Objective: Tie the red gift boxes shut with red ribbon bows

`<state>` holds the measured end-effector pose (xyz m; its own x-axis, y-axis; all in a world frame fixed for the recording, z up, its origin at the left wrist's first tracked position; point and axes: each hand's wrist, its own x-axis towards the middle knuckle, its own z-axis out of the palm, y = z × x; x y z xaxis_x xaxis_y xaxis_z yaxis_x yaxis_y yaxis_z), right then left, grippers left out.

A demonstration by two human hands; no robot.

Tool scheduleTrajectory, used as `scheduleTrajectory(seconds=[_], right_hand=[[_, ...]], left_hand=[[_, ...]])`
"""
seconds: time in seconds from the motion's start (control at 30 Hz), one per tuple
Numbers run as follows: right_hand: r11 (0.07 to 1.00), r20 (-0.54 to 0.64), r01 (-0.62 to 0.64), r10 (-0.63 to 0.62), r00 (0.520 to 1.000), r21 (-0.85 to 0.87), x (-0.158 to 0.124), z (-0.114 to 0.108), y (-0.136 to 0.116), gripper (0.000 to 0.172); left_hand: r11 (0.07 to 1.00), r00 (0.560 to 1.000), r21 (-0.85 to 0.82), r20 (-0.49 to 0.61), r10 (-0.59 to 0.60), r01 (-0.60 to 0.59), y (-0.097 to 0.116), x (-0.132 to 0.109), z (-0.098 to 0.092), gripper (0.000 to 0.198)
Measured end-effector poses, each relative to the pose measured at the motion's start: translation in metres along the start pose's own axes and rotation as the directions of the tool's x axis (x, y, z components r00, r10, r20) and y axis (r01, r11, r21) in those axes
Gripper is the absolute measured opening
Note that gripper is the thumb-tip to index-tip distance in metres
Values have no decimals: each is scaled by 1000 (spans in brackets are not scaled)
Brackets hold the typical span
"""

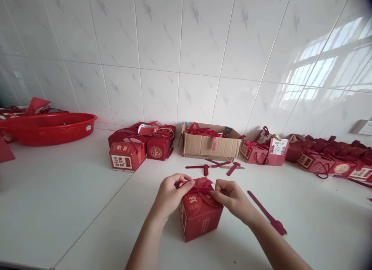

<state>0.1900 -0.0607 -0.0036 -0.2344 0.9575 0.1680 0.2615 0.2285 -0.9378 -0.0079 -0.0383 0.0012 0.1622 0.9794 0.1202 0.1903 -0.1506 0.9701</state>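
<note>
In the middle of the white counter stands a red gift box (203, 219) with gold printed characters and rounded flaps folded over its top. A dark red ribbon (202, 186) is looped and knotted across those flaps. From the left, my left hand (174, 190) pinches one side of the ribbon between thumb and fingers, close above the box's top edge. My right hand (229, 196) is curled at the box's right top edge, its thumb and forefinger pinched on the ribbon's other side. The part inside the right fingers is mostly hidden.
A cardboard box (209, 145) full of red ribbons stands against the tiled wall. Loose ribbon strips (197, 167) lie before it, and another ribbon (267, 213) lies at right. Finished-looking red boxes (128, 155) sit left, more boxes (316, 163) right. A red basin (49, 128) is far left.
</note>
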Motion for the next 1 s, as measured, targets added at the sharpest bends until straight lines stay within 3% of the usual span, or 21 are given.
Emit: scheduleTrajectory(seconds=[0.17,0.33,0.43,0.53,0.63,0.7,0.83,1.0], right_hand=[[997,-22,73,-73,997,-5,-2,0,-2,35],[978,-323,199,-209,923,-65,-2,-6,-8,31],[961,-239,233,-263,935,-147,-3,-7,-12,23],[947,-88,226,-251,964,-227,-5,-5,-16,18],[955,-85,188,-212,974,-230,-6,-2,-16,20],[959,-122,164,-196,973,-231,-5,-2,-13,23],[971,-193,97,-140,971,-218,-1,-1,-8,27],[986,-166,68,-93,982,-151,2,-1,-3,28]], left_hand=[[999,999,-45,43,13,-11,-1,-2,2,34],[988,981,-149,195,-5,34,7,-9,8,39],[982,972,-187,232,35,9,8,-11,15,39],[983,991,-183,119,58,-35,5,-9,18,51],[994,999,-104,-28,44,-46,4,-7,11,43],[1000,998,-18,-58,14,-15,6,-7,3,33],[997,998,72,60,-30,26,7,-9,-2,38],[999,988,38,157,5,-11,6,-11,6,37]])
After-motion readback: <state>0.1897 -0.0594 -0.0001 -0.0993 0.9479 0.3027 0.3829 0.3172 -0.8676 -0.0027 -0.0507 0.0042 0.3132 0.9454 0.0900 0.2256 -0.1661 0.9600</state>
